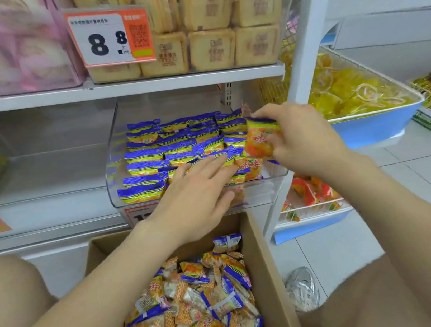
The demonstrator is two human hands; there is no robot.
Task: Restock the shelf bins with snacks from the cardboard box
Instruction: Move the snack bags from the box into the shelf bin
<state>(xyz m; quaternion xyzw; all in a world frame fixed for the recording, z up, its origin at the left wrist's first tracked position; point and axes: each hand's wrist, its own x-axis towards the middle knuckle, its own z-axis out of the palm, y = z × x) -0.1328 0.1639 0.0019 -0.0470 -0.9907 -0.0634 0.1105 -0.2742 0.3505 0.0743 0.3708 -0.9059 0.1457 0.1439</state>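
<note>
A clear plastic shelf bin (114, 133) on the middle shelf holds rows of blue, yellow and orange snack packets (152, 154). My right hand (299, 135) pinches one orange snack packet (259, 140) upright over the bin's right side. My left hand (199, 193) reaches over the bin's front edge with straight fingers resting on the packets. Below my arms, an open cardboard box (264, 261) is filled with several loose packets of the same snack (201, 304).
The shelf above carries a clear bin of tan square cakes (209, 25) with an 8.8 price tag (110, 36). A white shelf post (303, 48) stands right of the bin. A blue tray of yellow snacks (377, 124) sits further right. My knees flank the box.
</note>
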